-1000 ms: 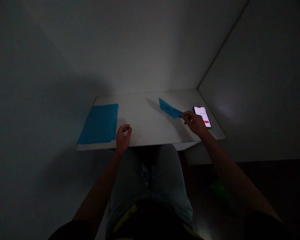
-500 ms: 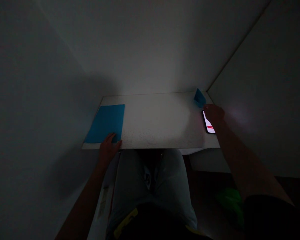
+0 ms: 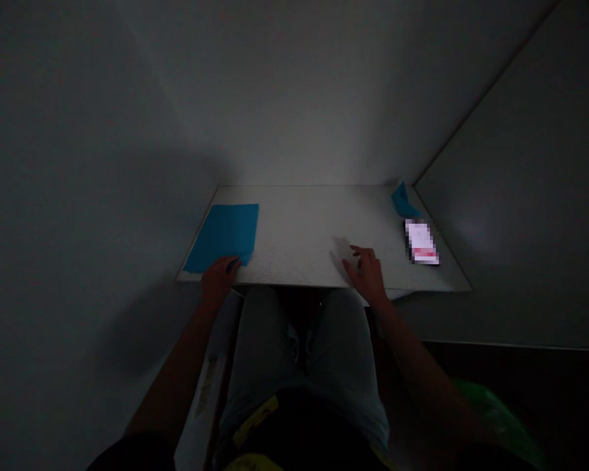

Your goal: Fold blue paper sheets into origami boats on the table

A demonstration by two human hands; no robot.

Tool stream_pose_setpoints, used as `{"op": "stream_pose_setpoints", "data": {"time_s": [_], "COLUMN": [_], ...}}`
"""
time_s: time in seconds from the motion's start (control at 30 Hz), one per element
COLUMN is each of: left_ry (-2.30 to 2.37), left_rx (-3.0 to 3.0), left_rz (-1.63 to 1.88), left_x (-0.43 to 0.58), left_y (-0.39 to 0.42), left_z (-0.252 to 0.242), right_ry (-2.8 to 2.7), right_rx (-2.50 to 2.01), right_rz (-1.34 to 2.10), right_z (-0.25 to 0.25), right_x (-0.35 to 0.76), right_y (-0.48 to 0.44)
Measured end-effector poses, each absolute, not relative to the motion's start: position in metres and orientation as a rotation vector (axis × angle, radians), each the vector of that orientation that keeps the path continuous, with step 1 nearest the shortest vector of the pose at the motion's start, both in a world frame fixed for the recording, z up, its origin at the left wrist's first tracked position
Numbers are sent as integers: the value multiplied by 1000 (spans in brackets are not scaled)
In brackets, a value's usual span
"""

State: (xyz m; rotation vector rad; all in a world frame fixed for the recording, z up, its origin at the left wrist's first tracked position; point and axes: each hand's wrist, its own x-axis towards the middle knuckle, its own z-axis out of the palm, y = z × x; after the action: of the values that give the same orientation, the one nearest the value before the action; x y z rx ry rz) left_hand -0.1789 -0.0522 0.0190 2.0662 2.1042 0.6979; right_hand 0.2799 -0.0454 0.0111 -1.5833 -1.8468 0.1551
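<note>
Blue paper sheet (image 3: 223, 235) lies flat on L side of table (image 3: 304, 229). My L hand (image 3: 219, 281) is at sheet's near corner; fingers (image 3: 233, 265) touch it, relaxed, no grip. R hand (image 3: 368, 275) is over table near front edge, open, released, holding nothing. Vs. prior frame: R hand now off phone (image 3: 421, 242), moved back toward me; small blue piece (image 3: 402, 201) remains at far R corner.
</note>
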Motion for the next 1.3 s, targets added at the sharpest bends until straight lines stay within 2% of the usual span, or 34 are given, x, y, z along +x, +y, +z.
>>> {"op": "stream_pose_setpoints", "data": {"time_s": [0.17,0.4,0.63,0.8,0.97,1.13,1.3], "left_ry": [2111,1886,1459,1255,1161,1141,1204], "left_rx": [2025,2124,2380,2448,2464,2454,2386], "left_rz": [924,1078,859,697,546,383,583], "left_x": [-182,-157,-80,-37,-48,-83,-81], "left_y": [-47,-58,-82,-88,-88,-77,-55], "left_z": [35,65,93,96,86,48,21], "right_ry": [-1921,-2083,-2293,-2504,-2407,-2236,-2024], "right_rx": [-1495,-1258,-1075,-1057,-1216,-1220,-1311], "right_rz": [292,383,192,197,350,466,587], "right_z": [-3,20,58,46,17,9,13], "right_x": [233,184,163,209,266,293,288], "right_y": [-62,-45,-30,-34,-49,-62,-58]}}
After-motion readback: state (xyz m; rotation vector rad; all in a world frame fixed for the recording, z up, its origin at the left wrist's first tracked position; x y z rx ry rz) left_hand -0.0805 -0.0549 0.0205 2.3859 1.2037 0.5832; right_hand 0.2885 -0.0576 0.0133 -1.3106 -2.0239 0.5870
